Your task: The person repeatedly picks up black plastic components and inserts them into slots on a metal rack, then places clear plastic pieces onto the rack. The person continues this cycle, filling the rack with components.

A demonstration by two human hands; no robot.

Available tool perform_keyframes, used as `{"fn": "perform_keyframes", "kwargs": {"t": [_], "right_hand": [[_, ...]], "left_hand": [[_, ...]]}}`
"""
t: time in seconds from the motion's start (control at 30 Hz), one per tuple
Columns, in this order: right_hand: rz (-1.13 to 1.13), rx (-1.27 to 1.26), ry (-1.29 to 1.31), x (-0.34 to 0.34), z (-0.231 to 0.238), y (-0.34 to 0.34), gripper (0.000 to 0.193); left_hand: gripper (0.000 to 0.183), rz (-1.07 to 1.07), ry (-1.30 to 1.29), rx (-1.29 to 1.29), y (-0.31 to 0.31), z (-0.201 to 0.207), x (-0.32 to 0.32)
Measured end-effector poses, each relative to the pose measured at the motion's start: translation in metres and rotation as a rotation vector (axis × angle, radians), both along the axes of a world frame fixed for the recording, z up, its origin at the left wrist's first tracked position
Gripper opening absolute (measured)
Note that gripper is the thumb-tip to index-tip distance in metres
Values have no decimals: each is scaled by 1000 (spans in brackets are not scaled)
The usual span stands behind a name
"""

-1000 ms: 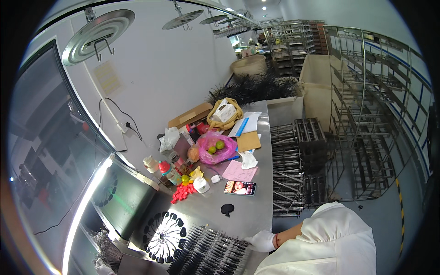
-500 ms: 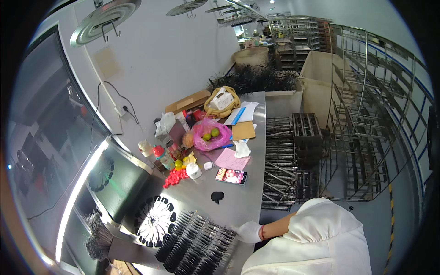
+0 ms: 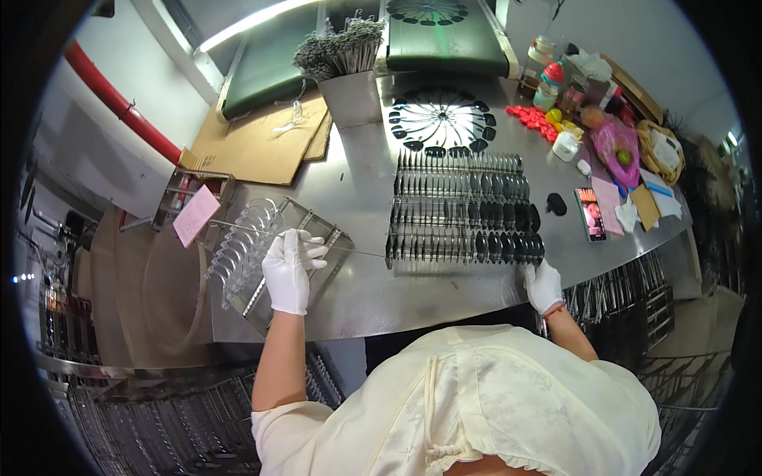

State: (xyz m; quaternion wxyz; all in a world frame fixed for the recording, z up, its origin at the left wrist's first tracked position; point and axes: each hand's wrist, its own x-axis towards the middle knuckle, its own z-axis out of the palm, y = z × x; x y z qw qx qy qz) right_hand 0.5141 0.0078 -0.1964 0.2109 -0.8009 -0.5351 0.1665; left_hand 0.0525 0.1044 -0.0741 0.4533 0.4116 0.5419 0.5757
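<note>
My left hand [image 3: 290, 271], in a white glove, is closed around a thin metal rod [image 3: 353, 251]. The rod runs right toward the near left corner of a rack of dark lenses [image 3: 464, 210], set in several rows; whether its tip touches is too fine to see. Gripping that rack's near right corner is my gloved right hand [image 3: 544, 287], its fingertips partly hidden. Left of and behind my left hand, clear curved lenses [image 3: 248, 242] stand in a metal frame [image 3: 337, 239].
Beyond the rack lies a ring of dark lenses [image 3: 440, 119]. A metal box of wire hooks [image 3: 353, 95] and flat cardboard [image 3: 258, 147] stand farther left. A phone [image 3: 590, 214], dark oval piece [image 3: 556, 204], bottles [image 3: 548, 86] and pink bag [image 3: 615, 151] occupy the right.
The view has swung left and down, bringing my left hand, the rod and the clear lenses into sight. My right hand stays at the dark lens rack.
</note>
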Motion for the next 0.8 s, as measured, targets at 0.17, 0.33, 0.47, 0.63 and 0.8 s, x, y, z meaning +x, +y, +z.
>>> {"fn": "perform_keyframes", "kwargs": {"t": [0.17,0.33,0.47,0.63,0.8], "right_hand": [[54,19,17,1,-1,0,29],[81,53,66,12,8,-3,21],[74,35,27,16,29,-5,21],[75,61,-86,19,47,-2,25],[106,-26,-81,28,53,5,28]], "left_hand": [[31,-23,-34,-8,6,14,-11],[33,-124,-4,-91,43,-3,-22],[29,-207,-131,-227,75,-38,-28],[30,-132,-331,-305,52,-64,-36],[33,-134,-227,-214,46,-50,-36]]}}
